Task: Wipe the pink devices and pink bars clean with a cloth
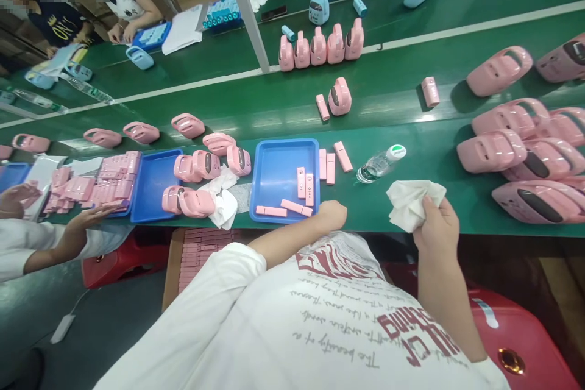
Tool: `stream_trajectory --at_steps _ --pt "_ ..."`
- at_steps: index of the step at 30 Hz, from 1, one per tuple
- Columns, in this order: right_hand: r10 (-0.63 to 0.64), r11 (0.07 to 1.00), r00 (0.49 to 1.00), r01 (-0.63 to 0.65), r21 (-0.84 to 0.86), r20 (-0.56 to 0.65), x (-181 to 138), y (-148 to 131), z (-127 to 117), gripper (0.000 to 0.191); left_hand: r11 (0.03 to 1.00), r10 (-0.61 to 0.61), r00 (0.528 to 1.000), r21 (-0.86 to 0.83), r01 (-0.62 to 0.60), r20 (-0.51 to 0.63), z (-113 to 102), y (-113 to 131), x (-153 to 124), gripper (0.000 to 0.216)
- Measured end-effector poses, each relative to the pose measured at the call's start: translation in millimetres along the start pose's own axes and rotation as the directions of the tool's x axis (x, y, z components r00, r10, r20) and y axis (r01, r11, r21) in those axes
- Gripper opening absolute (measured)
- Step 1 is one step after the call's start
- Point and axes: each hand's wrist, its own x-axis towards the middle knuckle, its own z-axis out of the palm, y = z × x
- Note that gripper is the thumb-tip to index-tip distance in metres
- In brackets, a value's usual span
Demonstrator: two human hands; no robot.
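My right hand (436, 222) pinches a crumpled white cloth (414, 204) over the table's front edge. My left hand (333, 216) is curled into a fist at the front right corner of a blue tray (286, 155); whatever it may hold is hidden. Several slim pink remote-like pieces (300, 183) lie in the tray. Three more pink pieces (342, 156) lie just right of it. Between the tray and my right hand, a clear bottle (381, 164) with a white and green cap lies on its side.
Glossy pink handled casings (530, 140) are heaped at the right. Others stand left of the tray beside white tissues (223, 195). A raised green belt (388, 85) runs behind. Co-workers sit at the left and across. A cardboard box (176, 268) is under the table.
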Motion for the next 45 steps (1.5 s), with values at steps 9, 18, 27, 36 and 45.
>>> stream_trajectory --at_steps 9,18,27,36,45 --pt "0.251 0.945 0.946 -0.193 0.263 -0.206 1.4 -11.3 -5.8 0.015 0.655 0.234 0.926 -0.657 -0.375 -0.295 -67.5 -61.5 -83.1 0.055" --pt "0.08 0.975 0.992 -0.058 0.214 -0.093 4.3 -21.9 11.3 0.01 -0.029 0.311 0.852 -0.9 -0.436 -0.422 -67.9 -24.6 -126.9 0.037" --pt "-0.281 0.937 0.949 0.304 0.173 -0.146 11.5 -34.0 30.5 0.029 -0.166 0.447 0.852 -0.961 -0.221 -0.273 -83.9 -1.8 -112.6 0.057" --pt "-0.522 0.578 0.516 0.8 -0.163 0.68 -6.8 -54.2 101.0 0.038 -0.059 0.415 0.895 -0.986 -0.154 -0.164 -93.7 9.3 -85.9 0.078" --pt "-0.198 0.93 0.586 0.366 -0.039 0.786 -7.1 -39.9 116.4 0.025 0.122 0.26 0.913 -0.927 -0.355 -0.315 -110.8 -1.9 -77.5 0.105"
